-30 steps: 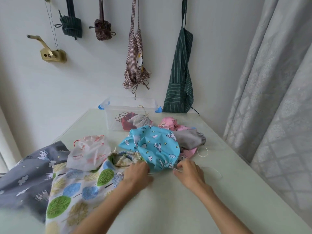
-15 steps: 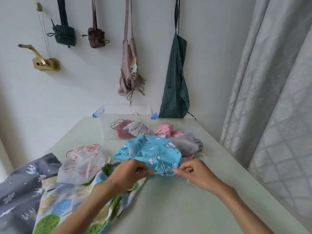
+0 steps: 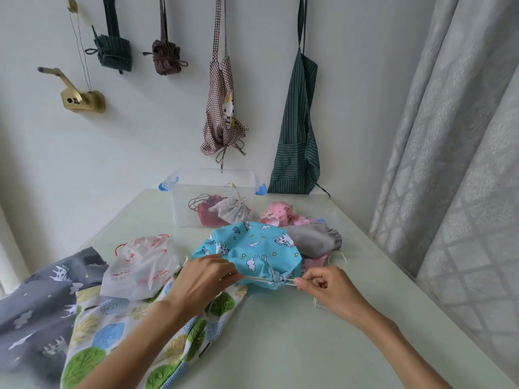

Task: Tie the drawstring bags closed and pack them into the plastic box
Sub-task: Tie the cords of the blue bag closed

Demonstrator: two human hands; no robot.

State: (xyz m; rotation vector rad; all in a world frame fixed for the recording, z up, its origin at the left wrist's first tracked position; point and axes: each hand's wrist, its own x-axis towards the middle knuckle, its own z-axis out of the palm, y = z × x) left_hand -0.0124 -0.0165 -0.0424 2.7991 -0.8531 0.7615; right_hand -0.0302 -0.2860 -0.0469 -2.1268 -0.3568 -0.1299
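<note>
Your left hand and right hand each pinched one end of the thin cord, cinching the soft, light blue bag at its puckered mouth.

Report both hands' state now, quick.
Left hand: closed, pinching the drawstring of the blue bag.
Right hand: closed, pinching the drawstring's other end.

Both forearms reach in from the bottom edge and converge mid-frame. Left hand palm down, fingers curled, thumb and forefinger pinched shut at its right side. Right hand facing it, knuckles up, fingers curled in, thumb and forefinger pinched at its left tip. Hands level, near each other, not touching. Wrists bare.
</note>
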